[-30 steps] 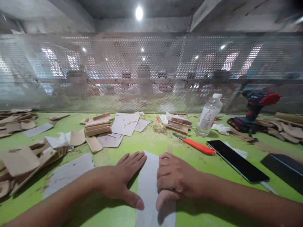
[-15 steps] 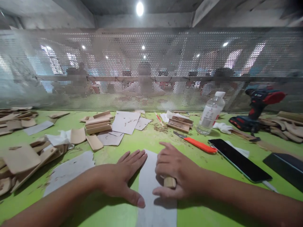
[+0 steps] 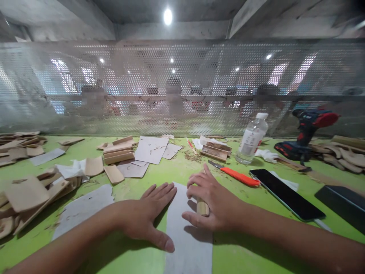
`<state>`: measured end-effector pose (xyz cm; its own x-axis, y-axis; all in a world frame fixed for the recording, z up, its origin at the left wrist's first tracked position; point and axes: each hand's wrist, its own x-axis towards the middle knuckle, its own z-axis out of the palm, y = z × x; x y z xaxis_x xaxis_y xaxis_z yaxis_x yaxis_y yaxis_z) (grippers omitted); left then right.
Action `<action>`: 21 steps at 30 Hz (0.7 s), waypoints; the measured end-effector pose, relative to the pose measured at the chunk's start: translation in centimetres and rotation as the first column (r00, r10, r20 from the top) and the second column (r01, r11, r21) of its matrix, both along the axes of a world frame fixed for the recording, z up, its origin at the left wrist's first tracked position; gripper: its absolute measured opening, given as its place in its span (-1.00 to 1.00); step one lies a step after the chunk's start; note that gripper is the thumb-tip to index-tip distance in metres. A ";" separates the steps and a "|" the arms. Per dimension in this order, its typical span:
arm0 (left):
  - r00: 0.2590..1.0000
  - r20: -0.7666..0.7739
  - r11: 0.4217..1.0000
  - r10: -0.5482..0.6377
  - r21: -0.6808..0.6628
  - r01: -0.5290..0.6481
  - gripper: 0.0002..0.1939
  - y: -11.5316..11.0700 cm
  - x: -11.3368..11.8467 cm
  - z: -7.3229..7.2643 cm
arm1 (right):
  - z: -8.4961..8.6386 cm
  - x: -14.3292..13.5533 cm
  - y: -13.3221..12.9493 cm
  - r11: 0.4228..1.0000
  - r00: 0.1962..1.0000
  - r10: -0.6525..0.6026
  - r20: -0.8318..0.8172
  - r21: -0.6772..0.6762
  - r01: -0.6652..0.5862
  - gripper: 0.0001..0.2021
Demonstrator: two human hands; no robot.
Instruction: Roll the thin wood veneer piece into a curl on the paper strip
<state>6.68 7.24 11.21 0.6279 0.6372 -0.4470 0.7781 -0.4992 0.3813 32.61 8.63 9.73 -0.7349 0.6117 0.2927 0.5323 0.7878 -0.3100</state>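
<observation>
We see our left hand (image 3: pixel 149 217) flat with fingers together, its thumb wide apart, at the left edge of the strip (image 3: pixel 188 236). In our right hand (image 3: pixel 213 201), half curled, we hold the block (image 3: pixel 202 208) above this strip. The strip lies on the worktop (image 3: pixel 137 262); the cutter (image 3: pixel 239 176) is beyond our right hand.

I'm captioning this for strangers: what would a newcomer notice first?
Probably the bright orange utility knife, right of centre on the lime-green table. Next, the black-and-red cordless drill standing at far right, and two bare hands, left and right, at a pale paper strip front and centre.
</observation>
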 end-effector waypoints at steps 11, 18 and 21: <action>1.000 -0.013 1.000 0.000 -0.015 0.000 0.38 0.0 0.2 0.4 | 0.1 0.3 0.4 0.998 0.997 0.043 0.062 -0.038 -0.041 -0.56; 1.000 -0.005 1.000 0.007 0.010 -0.007 0.39 -0.1 0.0 -0.2 | 0.2 0.3 0.7 0.996 0.995 0.079 0.056 -0.043 -0.076 -0.55; 1.000 -0.007 1.000 0.007 0.010 -0.007 0.38 -0.1 0.1 0.0 | -0.2 0.2 0.8 0.997 0.997 0.079 0.022 -0.014 -0.079 -0.59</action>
<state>6.75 7.11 11.19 0.6203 0.6462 -0.4446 0.7842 -0.4974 0.3710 32.85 9.39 9.58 -0.7874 0.5552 0.2679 0.4754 0.8235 -0.3095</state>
